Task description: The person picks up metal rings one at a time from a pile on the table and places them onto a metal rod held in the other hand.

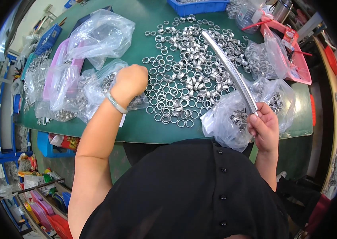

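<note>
Bent over the clear plastic bags on the left, my left hand (132, 81) is closed, its fingers curled under. What they hold, if anything, is hidden. A bag of metal rings (108, 79) lies beside and below this hand. My right hand (264, 124) grips the near end of a long silver metal ruler (232, 68) between thumb and fingers. The ruler slants up and left over a spread of loose silver metal rings (168, 85). Those rings lie flat in front and pile up farther back. Close to my right hand sits an open clear bag (226, 123) with rings inside.
The green table (152, 137) carries a pink-purple tray (59, 59) under bags at left and a large clear bag (105, 34) behind. A blue tray (198, 7) stands at the far edge, a pink basket (301, 65) at right. Blue shelving (3, 153) stands on the left.
</note>
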Demonstrator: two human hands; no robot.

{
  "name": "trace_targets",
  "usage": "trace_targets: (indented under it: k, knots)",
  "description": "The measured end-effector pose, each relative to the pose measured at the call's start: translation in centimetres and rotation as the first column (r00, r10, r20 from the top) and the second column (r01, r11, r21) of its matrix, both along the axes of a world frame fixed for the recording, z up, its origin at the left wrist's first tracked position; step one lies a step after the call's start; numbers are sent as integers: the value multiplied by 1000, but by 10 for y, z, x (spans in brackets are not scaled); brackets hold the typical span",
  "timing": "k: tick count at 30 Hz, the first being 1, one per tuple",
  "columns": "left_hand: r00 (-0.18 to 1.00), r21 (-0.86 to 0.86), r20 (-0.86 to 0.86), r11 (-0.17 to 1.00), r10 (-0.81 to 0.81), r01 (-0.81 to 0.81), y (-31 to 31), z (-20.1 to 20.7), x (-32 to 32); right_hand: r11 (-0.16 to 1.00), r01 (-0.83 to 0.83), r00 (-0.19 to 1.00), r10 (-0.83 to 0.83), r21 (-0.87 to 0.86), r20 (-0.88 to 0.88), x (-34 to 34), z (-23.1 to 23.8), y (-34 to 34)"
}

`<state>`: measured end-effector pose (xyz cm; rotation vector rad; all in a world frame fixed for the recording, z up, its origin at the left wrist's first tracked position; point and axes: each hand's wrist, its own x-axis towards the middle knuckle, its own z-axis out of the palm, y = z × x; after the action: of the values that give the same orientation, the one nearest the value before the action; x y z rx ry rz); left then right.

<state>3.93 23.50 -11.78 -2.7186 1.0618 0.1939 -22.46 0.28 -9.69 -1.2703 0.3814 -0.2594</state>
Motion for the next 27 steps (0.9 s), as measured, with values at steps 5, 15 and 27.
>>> trace_targets:
  k: [5, 15, 27]
  knots:
    - [970, -180, -237, 984, -44, 1, -7, 9, -10, 1000, 29, 1000, -29, 10, -4, -2, 1, 0]
    - [907, -401, -256, 890, -336, 216, -13, 9, -37, 1000, 27, 1000, -27, 11, 0, -1, 2, 0]
    - [920, -322, -244, 920, -308, 223, -17, 8, -50, 999, 38, 999, -38, 13, -15, 0, 1, 0]
